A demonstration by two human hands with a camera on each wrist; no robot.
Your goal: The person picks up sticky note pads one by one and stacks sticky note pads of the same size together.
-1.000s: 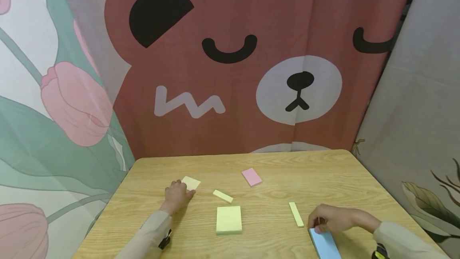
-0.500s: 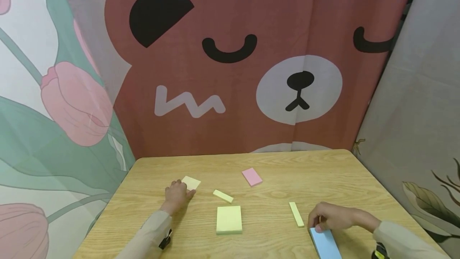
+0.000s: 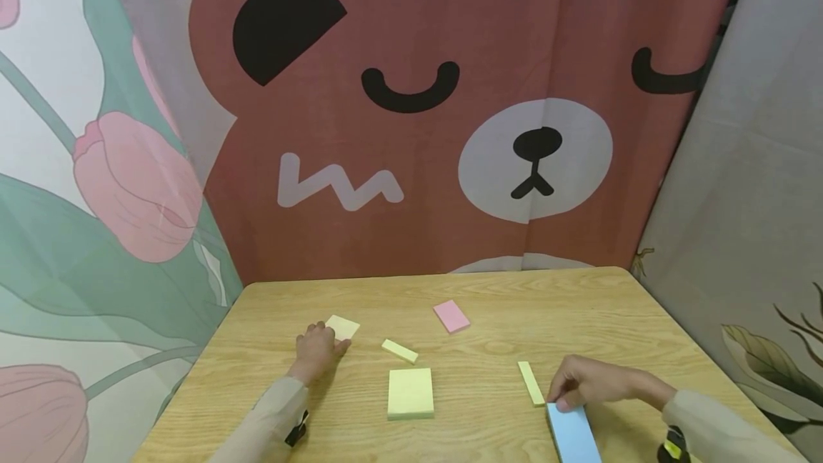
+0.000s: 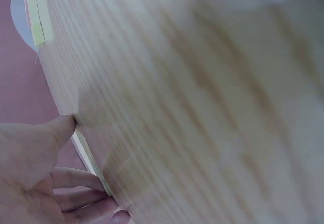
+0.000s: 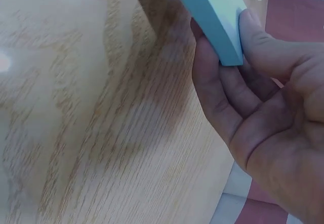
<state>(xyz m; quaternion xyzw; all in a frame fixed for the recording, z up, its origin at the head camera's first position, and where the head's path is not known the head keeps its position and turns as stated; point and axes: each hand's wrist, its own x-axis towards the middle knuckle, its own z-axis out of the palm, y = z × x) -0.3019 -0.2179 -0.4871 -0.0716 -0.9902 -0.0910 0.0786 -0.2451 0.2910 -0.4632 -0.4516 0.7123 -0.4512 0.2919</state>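
Observation:
In the head view, my left hand (image 3: 316, 354) is at a pale yellow sticky note pad (image 3: 343, 326) on the far left of the table. The left wrist view has its thumb and curled fingers at opposite edges of that thin pad (image 4: 87, 155). My right hand (image 3: 594, 383) pinches the top end of a long blue sticky note pad (image 3: 574, 435) at the front right. Seen from the right wrist, the thumb lies on one face of the blue pad (image 5: 215, 16) and the fingers curl under the other. The head view cuts off the blue pad's near end.
A square yellow sticky note pad (image 3: 410, 393) lies mid-table. Beyond it are a narrow yellow pad (image 3: 399, 351) and a pink pad (image 3: 451, 316). Another narrow yellow pad (image 3: 530, 384) lies just left of my right hand. A bear-print curtain (image 3: 411, 234) hangs behind the wooden table (image 3: 514, 306).
My right hand has shifted slightly up and to the left, and the blue sticky note pad has moved with it. The left hand stays in place.

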